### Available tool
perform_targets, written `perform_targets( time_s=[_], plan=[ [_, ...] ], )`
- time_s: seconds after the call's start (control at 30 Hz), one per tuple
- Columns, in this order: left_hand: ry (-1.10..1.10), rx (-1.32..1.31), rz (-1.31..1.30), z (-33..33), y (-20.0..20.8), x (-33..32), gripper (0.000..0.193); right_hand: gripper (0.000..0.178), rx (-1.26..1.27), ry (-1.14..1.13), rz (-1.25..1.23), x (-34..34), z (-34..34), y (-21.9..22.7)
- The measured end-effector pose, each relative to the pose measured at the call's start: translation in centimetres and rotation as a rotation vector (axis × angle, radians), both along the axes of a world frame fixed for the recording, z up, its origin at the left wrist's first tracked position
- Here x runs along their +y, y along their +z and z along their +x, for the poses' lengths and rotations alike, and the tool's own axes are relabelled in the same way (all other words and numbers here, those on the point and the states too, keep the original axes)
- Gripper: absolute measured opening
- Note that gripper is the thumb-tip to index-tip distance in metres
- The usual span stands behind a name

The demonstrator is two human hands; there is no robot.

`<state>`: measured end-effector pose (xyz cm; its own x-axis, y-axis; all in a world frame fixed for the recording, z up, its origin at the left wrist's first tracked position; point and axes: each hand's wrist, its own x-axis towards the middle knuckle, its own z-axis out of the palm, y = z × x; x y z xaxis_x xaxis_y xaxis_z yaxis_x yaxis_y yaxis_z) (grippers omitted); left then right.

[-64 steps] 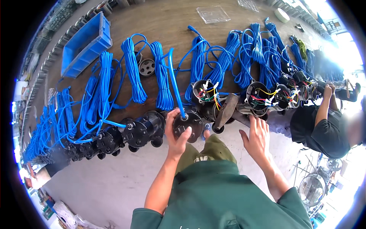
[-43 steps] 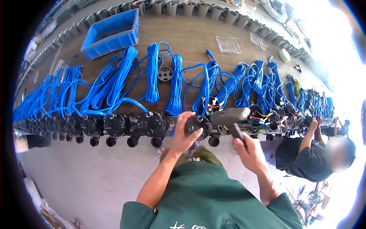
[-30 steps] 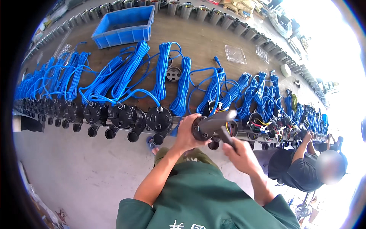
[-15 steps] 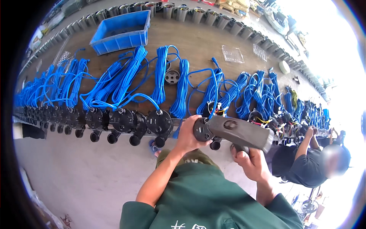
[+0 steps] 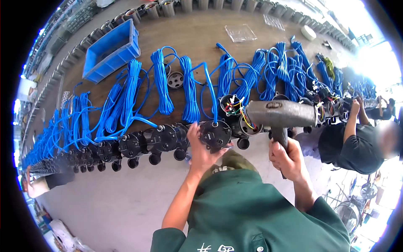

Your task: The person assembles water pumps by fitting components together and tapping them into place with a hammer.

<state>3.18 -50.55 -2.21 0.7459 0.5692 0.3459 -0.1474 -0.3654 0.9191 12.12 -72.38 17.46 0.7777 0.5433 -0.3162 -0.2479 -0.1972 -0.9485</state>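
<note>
My right hand (image 5: 289, 158) is wrapped round the handle of a hammer (image 5: 281, 113), its heavy grey head held level, right of the black round cover. My left hand (image 5: 201, 147) grips the side of that black round cover (image 5: 216, 135), fingers on its left and thumb below. From the cover's top a blue cable (image 5: 210, 90) rises toward the table. Just right of the cover, an open black housing (image 5: 231, 105) shows red, yellow and white wires. The hammer head partly hides another open housing (image 5: 250, 126).
Several capped black housings (image 5: 134, 145) line the table edge to the left. Coiled blue cables (image 5: 191, 92) lie behind them. Farther back are a blue crate (image 5: 111, 52), a clear plastic tray (image 5: 240, 32) and rows of metal cylinders. A co-worker (image 5: 352, 140) works at the right.
The hammer head has moved off the black cover to the right and now sits level, with its handle upright. My left hand stays on the cover. The view has turned and shifted.
</note>
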Motion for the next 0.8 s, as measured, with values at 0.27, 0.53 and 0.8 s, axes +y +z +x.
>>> perform_targets(
  time_s=[0.27,0.53,0.8],
  plan=[
    [-0.135,0.763,-0.848,-3.3,-14.8,-4.9,0.031,0.037,0.149,0.022,-0.299,-4.0,-2.1,-8.7],
    [-0.214,0.342,-0.969,-3.0,-21.4,-5.0,0.054,0.046,0.317,0.053,-0.324,-6.0,-3.5,-11.7],
    [-0.066,0.495,-0.274,-3.0,-24.1,-5.5,0.014,0.051,0.256,0.034,-0.189,-4.7,-1.6,-9.3]
  ],
)
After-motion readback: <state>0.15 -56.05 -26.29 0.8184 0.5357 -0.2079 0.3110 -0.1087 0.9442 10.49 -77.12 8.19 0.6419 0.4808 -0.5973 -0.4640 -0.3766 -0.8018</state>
